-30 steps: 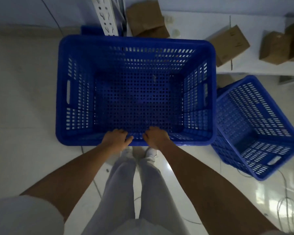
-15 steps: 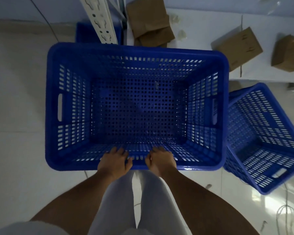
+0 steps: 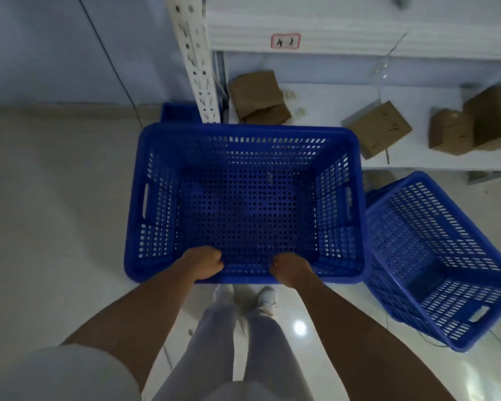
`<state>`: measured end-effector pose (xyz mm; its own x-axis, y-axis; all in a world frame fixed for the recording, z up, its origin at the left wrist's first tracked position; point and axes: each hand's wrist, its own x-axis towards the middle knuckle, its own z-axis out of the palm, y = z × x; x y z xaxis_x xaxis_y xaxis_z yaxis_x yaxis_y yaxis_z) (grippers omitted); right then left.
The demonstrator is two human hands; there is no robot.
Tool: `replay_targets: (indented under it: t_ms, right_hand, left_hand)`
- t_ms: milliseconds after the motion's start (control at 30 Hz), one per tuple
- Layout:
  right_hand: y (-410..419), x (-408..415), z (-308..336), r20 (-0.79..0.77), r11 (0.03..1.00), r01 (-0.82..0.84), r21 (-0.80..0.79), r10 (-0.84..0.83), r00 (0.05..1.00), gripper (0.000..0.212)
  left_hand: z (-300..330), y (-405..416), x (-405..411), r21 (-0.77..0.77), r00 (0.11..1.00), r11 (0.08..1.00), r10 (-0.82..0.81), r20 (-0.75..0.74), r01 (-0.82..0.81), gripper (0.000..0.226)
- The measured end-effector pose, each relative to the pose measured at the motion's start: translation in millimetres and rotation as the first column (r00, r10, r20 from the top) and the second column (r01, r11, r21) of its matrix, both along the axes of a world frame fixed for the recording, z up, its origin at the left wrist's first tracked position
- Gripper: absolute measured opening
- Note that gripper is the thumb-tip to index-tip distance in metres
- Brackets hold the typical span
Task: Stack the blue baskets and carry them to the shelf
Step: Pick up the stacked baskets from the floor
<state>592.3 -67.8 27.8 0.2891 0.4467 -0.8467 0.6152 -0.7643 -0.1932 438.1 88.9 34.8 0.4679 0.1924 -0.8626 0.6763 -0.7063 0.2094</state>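
A: Fingers (image 3: 214,260) of both hands are curled tight over the near rim of the blue basket (image 3: 243,204), so it's held level off the floor.

B: Yep, second basket (image 3: 434,256) is left tilted beside it, shelf (image 3: 417,123) just beyond.

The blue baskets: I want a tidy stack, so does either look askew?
Yes. The second blue perforated plastic basket to the right sits tilted and turned at an angle on the floor, not square to the white metal shelf. The large blue perforated plastic basket sits level in the left hand and right hand.
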Motion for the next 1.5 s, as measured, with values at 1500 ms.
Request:
replay_targets:
  t_ms: [1500]
  right_hand:
    - [-478,231,136,0.225,0.361,0.92,0.151,-0.919,0.324,0.03]
  left_hand:
    - [144,-360,449,0.014,0.732,0.744,-0.66,0.167,0.668,0.023]
